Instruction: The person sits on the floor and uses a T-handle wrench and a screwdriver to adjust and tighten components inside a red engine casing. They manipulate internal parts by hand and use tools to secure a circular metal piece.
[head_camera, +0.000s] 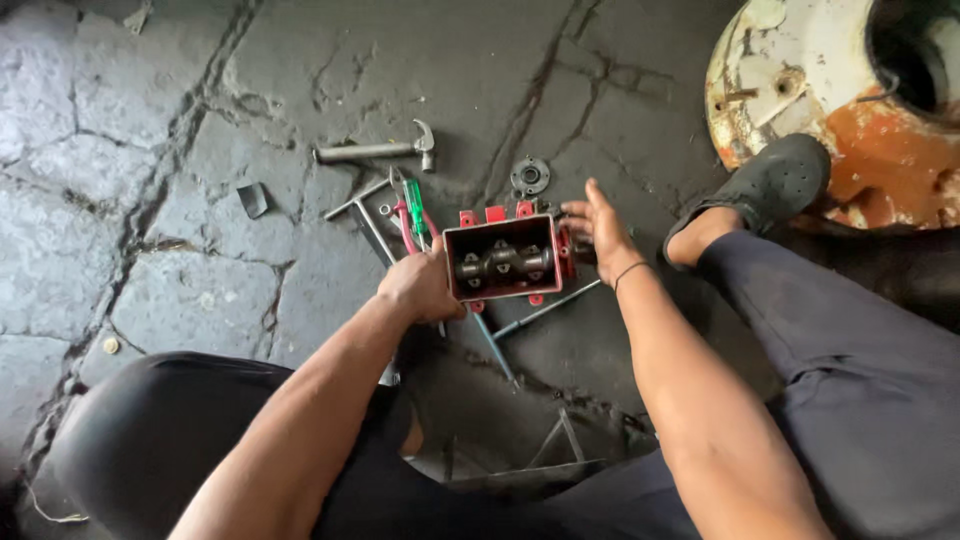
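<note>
Red open-topped housing (505, 260) shows dark shafts inside; left hand (420, 288) grips its left wall, right hand (600, 228) fingers spread at right wall.

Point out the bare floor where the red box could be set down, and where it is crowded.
Bare cracked floor lies left of the hammer, and more between the round flange and the rusty white drum. It is crowded just left of the red box, where the left hand grips it among screwdrivers; the right hand touches its other side.
</note>
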